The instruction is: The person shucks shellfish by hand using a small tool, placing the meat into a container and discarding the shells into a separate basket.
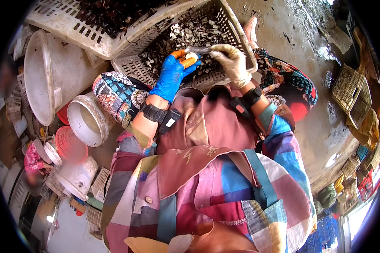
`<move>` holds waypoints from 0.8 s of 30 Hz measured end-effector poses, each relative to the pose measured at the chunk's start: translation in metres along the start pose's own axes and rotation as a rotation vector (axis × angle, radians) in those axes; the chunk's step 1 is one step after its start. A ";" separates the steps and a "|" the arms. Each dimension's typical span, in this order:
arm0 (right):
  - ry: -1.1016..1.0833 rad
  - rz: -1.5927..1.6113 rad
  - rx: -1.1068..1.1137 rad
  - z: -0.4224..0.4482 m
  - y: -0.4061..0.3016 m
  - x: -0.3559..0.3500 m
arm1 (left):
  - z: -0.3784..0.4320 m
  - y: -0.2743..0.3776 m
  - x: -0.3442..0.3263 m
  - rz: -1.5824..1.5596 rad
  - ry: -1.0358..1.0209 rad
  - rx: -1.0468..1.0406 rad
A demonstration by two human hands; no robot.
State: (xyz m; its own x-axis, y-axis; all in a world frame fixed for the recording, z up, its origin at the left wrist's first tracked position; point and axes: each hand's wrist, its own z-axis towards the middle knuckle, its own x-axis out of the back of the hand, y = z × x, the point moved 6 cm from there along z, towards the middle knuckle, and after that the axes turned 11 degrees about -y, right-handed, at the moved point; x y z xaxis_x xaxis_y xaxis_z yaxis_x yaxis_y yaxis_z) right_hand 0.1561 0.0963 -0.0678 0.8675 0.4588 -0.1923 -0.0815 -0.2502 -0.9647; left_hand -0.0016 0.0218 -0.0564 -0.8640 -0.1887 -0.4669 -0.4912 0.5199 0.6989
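Note:
My left hand (174, 71) wears a blue glove with orange covers on some fingers. Between those fingers it holds a pale, round, peeled-looking piece (191, 56), probably a water chestnut. In a whitish glove, my right hand (231, 61) grips a narrow metal blade (199, 50), probably a knife, whose tip reaches the left fingers just above the pale piece. Both hands are over a plastic crate (253, 68) with slotted walls. Inside it lie many dark and whitish peelings (196, 33). The knife's handle is hidden in my right hand.
Another slotted crate (66, 27) with dark brown, rounded things (106, 17) adjoins at upper left. A large white tub (47, 79), a white bucket (88, 121) and a red basket (71, 144) stand left. Wet floor (281, 41) and a tilted crate (351, 93) lie right. A person (34, 158) is at far left.

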 end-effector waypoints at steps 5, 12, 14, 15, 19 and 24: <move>0.081 -0.335 -0.110 0.003 0.007 0.030 | 0.007 0.011 -0.004 -0.049 -0.090 0.021; 0.007 -0.118 -0.039 0.000 0.012 0.001 | 0.008 -0.008 0.005 -0.240 -0.160 0.087; 0.083 -0.309 -0.146 0.003 0.027 0.040 | 0.005 0.003 -0.004 -0.135 -0.132 0.041; 0.098 -0.249 -0.170 0.001 0.029 0.041 | 0.002 0.004 -0.004 -0.091 -0.108 0.021; -0.094 0.083 -0.125 -0.004 0.003 -0.010 | 0.002 0.001 -0.003 -0.086 -0.143 0.120; -0.022 -0.151 -0.101 0.006 0.020 0.025 | 0.005 -0.007 0.005 -0.307 -0.170 0.079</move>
State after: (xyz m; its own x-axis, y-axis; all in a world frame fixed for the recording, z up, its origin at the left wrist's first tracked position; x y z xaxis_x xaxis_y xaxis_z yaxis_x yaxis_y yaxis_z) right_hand 0.1733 0.1079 -0.0932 0.8549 0.5161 -0.0521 0.0990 -0.2608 -0.9603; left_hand -0.0025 0.0219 -0.0665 -0.6434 -0.2082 -0.7366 -0.7091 0.5245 0.4712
